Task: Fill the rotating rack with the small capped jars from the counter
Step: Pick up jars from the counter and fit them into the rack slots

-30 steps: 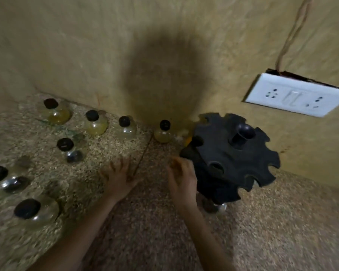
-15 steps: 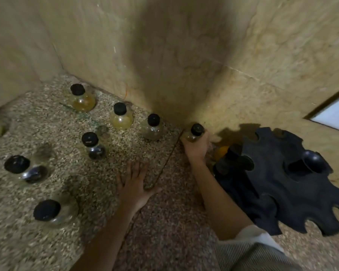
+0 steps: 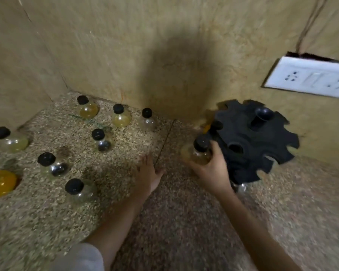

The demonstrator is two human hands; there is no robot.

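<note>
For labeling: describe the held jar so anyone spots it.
Find the black rotating rack under the wall socket. At its left edge, the right hand grips a black-capped amber jar. Only this jar is held; the other jars stand farther left.

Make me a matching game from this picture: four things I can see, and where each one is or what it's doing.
1 left hand
2 right hand
3 black rack
4 white switch plate

A fixed on the wall
B rests flat on the counter
C grips a capped jar
D stands right of that jar

Pairs: 1-B, 2-C, 3-D, 4-A.
</note>
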